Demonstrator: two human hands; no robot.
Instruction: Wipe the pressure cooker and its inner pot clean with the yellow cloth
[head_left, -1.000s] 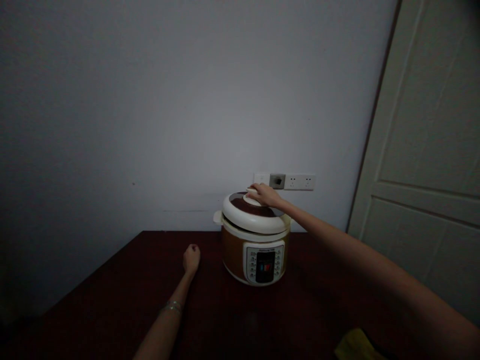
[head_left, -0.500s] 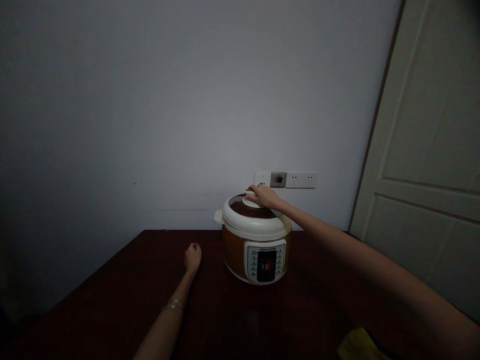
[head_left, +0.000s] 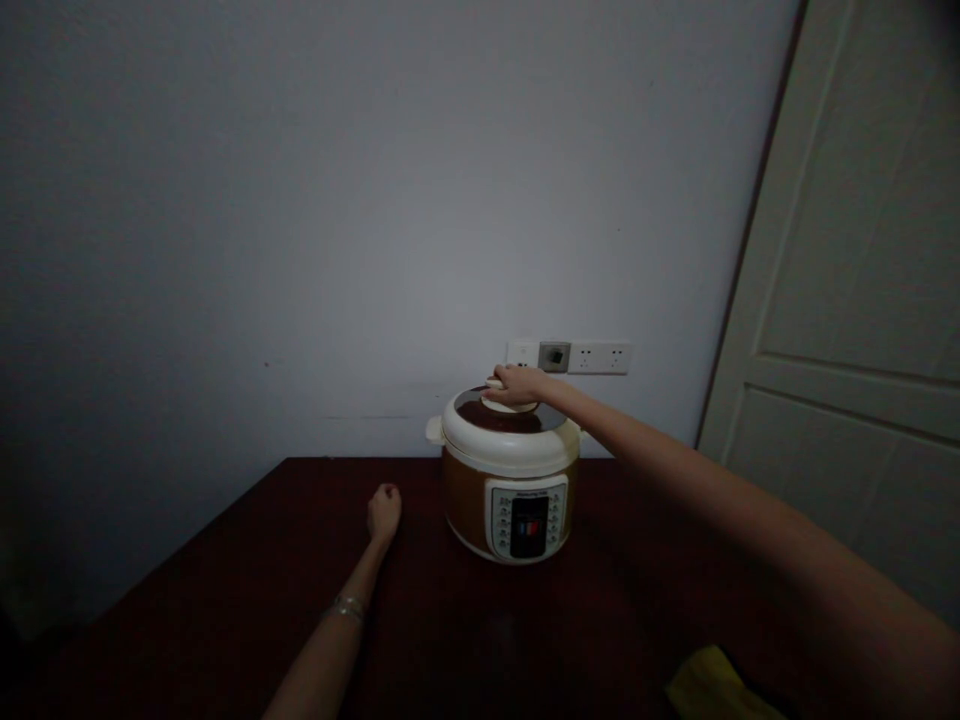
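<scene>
An electric pressure cooker (head_left: 469,490), white and golden brown with a dark control panel (head_left: 529,525), stands upright on a dark red table (head_left: 450,640). Its lid (head_left: 510,452) sits on top. My right hand (head_left: 521,385) is closed around the lid handle (head_left: 495,383), with the arm reaching in from the right. To the left of the cooker, my left hand (head_left: 385,510) rests on the table in a loose fist, apart from the cooker. Nothing shows in its curled fingers. A bracelet (head_left: 349,606) circles the left wrist.
Behind the cooker a pale wall (head_left: 375,250) rises, with several switches and power sockets (head_left: 600,358) just above it. A yellow cloth (head_left: 712,685) lies at the table's near right. A panelled door (head_left: 847,300) stands on the right.
The whole view has shifted very slightly. My right hand stays on the lid handle, and my left fist keeps its place on the table.
</scene>
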